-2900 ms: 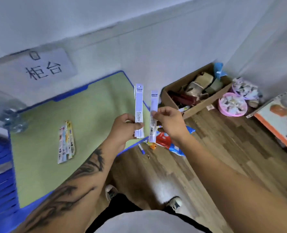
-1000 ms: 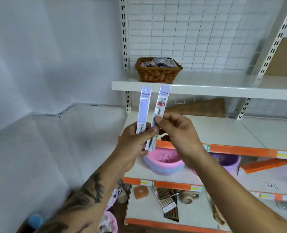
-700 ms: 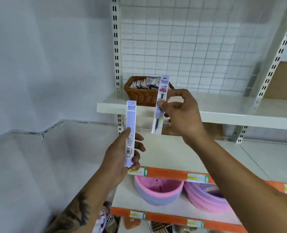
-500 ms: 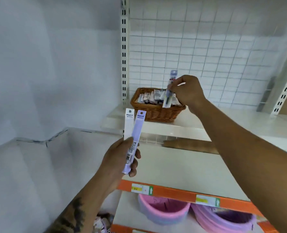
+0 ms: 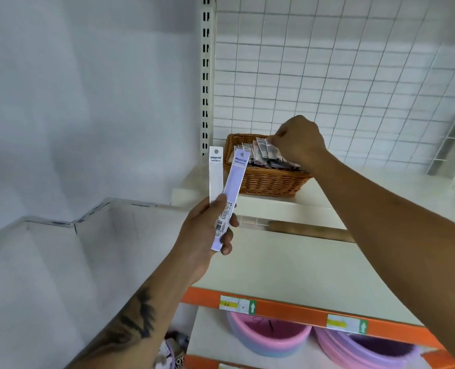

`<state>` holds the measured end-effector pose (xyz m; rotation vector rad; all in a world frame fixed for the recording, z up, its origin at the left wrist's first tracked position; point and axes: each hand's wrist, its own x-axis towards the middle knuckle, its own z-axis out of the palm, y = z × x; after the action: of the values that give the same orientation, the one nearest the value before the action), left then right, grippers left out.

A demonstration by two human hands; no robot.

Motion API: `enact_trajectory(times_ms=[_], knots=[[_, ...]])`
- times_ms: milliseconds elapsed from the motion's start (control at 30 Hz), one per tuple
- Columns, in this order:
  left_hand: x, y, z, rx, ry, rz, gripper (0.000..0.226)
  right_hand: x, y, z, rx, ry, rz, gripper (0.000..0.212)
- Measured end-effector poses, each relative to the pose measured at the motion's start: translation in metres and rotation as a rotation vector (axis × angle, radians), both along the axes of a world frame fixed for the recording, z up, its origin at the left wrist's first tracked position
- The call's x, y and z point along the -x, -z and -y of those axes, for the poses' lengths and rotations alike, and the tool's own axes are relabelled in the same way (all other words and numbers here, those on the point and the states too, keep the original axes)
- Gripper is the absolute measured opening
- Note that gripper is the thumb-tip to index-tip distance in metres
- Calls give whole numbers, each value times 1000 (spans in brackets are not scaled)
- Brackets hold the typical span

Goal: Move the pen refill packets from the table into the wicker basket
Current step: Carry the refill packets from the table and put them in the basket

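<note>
My left hand (image 5: 207,230) grips two refill packets, thumb pressed across their fronts and fingers curled behind: a lilac packet (image 5: 231,198) tilted to the right, and a white packet (image 5: 216,174) standing upright just behind and to the left of it. Up and to the right of that hand, my right hand (image 5: 298,141) hangs over the basket (image 5: 269,182), knuckles toward me, fingertips pinched on the top edge of a packet (image 5: 263,149) that stands among the others filling the basket (what the rest of that hand's fingers are doing I cannot tell). The basket sits on the white shelf (image 5: 314,206) under my right forearm, against a wire grid (image 5: 327,75). Below my left hand runs a lower shelf with an orange edge (image 5: 295,312) carrying price tags, and beneath it two pink tubs (image 5: 269,339) stand side by side.
</note>
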<state>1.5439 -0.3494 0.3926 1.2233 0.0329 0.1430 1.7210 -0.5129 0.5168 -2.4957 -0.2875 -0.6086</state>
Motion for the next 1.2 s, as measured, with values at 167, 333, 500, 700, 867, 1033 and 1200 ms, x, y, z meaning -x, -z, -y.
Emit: enact_trajectory(times_ms=[167, 333, 500, 700, 867, 1033, 1200], knots=[[-5, 0, 7, 56, 36, 33, 25, 103, 34, -12, -290, -234, 246, 21], [-6, 2, 18, 90, 69, 63, 15, 150, 69, -17, -541, -256, 54, 17], [-7, 6, 29, 18, 37, 142, 14, 150, 80, -18, -660, -250, -46, 24], [-3, -1, 35, 23, 28, 141, 9, 155, 60, -2, -793, -283, -196, 12], [-1, -3, 22, 88, 139, 67, 27, 135, 23, 12, -818, -373, -125, 50], [3, -4, 3, 180, 175, -32, 43, 74, -24, 15, -713, -341, -66, 26], [8, -1, -5, 169, 105, -48, 34, 6, -31, 16, -417, -243, -187, 9]])
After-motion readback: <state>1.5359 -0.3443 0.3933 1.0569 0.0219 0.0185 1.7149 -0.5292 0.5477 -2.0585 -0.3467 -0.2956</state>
